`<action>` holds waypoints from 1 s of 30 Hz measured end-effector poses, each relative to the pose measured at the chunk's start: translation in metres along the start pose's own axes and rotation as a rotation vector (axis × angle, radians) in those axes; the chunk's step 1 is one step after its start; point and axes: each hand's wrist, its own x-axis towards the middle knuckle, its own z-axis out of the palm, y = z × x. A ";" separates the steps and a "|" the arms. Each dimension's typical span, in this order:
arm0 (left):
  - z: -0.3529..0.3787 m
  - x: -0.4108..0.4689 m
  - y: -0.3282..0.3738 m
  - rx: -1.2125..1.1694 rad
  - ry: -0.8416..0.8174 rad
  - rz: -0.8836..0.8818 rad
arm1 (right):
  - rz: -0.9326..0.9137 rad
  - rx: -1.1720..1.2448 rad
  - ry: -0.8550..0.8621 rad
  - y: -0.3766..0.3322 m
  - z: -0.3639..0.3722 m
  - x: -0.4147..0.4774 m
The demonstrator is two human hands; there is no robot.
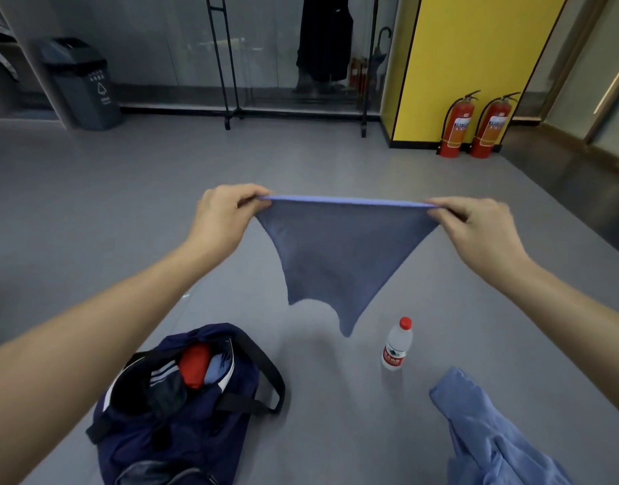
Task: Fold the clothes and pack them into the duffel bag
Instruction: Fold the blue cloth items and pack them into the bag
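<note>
I hold a blue-grey cloth [339, 253] stretched out in the air above the floor. My left hand [227, 213] pinches its top left corner and my right hand [475, 227] pinches its top right corner. The top edge is taut and the rest hangs down to a point. Below at the left stands the navy duffel bag [182, 425], open, with red, light blue and dark striped clothes inside. A crumpled light blue garment [489, 435] lies on the floor at the lower right.
A water bottle [397, 344] with a red cap stands on the grey floor between bag and garment. Two red fire extinguishers [475, 126] stand by a yellow wall. A grey bin [80, 82] and a black clothes rack [231, 64] are at the back.
</note>
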 end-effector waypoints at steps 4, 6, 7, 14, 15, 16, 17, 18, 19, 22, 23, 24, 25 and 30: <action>0.017 -0.049 -0.039 -0.013 -0.172 -0.072 | -0.058 -0.095 -0.121 0.018 0.036 -0.057; 0.033 -0.076 -0.065 -0.017 -0.263 -0.120 | -0.037 -0.095 -0.224 0.026 0.059 -0.085; 0.044 -0.093 -0.078 -0.027 -0.316 -0.154 | -0.017 -0.086 -0.272 0.032 0.073 -0.100; 0.133 -0.234 -0.172 0.109 -0.628 -0.254 | 0.093 -0.076 -0.663 0.081 0.184 -0.235; 0.145 -0.254 -0.182 0.133 -0.686 -0.279 | 0.105 -0.085 -0.755 0.088 0.200 -0.258; 0.158 -0.274 -0.191 0.153 -0.749 -0.309 | 0.124 -0.084 -0.845 0.094 0.214 -0.280; 0.170 -0.291 -0.198 0.176 -0.814 -0.346 | 0.148 -0.072 -0.916 0.100 0.226 -0.300; 0.182 -0.308 -0.205 0.189 -0.879 -0.367 | 0.181 -0.058 -0.977 0.105 0.238 -0.320; 0.193 -0.324 -0.212 0.201 -0.949 -0.383 | 0.205 -0.048 -1.033 0.109 0.248 -0.339; 0.218 -0.371 -0.225 0.242 -1.140 -0.381 | 0.273 -0.086 -1.163 0.122 0.277 -0.402; 0.224 -0.385 -0.227 0.258 -1.194 -0.361 | 0.300 -0.107 -1.163 0.127 0.286 -0.426; 0.229 -0.398 -0.228 0.281 -1.260 -0.334 | 0.327 -0.103 -1.150 0.129 0.292 -0.448; 0.233 -0.408 -0.228 0.313 -1.323 -0.307 | 0.337 -0.106 -1.149 0.131 0.297 -0.468; 0.254 -0.394 -0.222 0.485 -1.196 -0.214 | 0.313 -0.116 -1.081 0.121 0.295 -0.447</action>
